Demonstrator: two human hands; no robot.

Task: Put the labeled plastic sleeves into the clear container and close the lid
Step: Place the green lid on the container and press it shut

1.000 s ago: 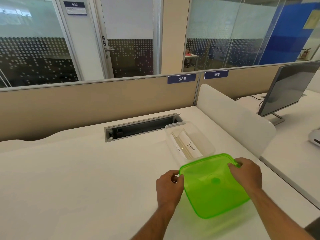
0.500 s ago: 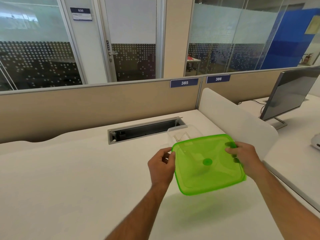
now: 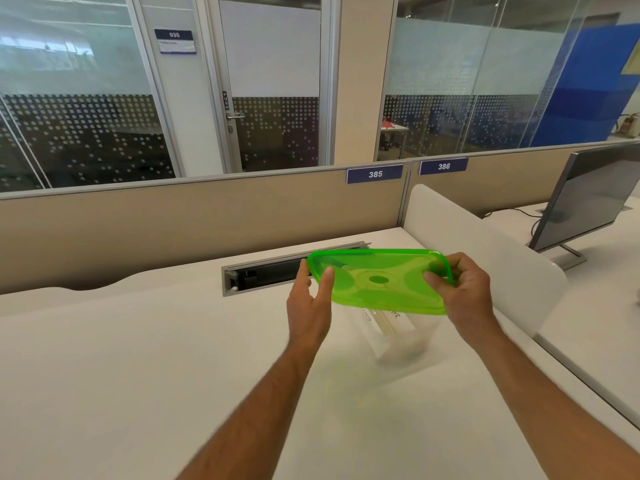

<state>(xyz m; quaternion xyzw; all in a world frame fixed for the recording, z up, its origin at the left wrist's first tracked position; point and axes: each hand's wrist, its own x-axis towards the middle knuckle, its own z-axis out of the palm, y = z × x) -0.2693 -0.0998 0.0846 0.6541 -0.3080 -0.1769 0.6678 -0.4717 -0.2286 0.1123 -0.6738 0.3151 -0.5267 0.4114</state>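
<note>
The translucent green plastic lid (image 3: 381,282) is held in the air, nearly level and tipped slightly toward the camera, directly above the clear rectangular plastic container (image 3: 401,337), which stands on the white surface (image 3: 138,368). Lid and container are apart; the lid covers the far part of the container from view. Inside the container, below the lid's near edge, lie the labeled plastic sleeves (image 3: 388,322), with bits of dark handwriting on white labels showing, too blurred and cut off to read.

The left hand (image 3: 310,306) has its grip on the lid's left edge, thumb lying on top and the fingers beneath. The right hand (image 3: 462,292) has its grip clenched on the lid's right edge, thumb on the top face and the fingers curled around the rim. Both bare forearms reach in from the bottom of the view.

Just beyond the lid a long grey metal cable slot (image 3: 277,271) is set into the surface. Behind it runs a beige partition (image 3: 173,230) carrying two blue number plates, 385 (image 3: 375,174) and 386 (image 3: 443,166). A white rounded divider panel (image 3: 485,251) stands to the right, and past it a dark flat monitor (image 3: 588,199) sits on the neighbouring desk. Glass office walls and a door marked 030 (image 3: 175,40) fill the background.
</note>
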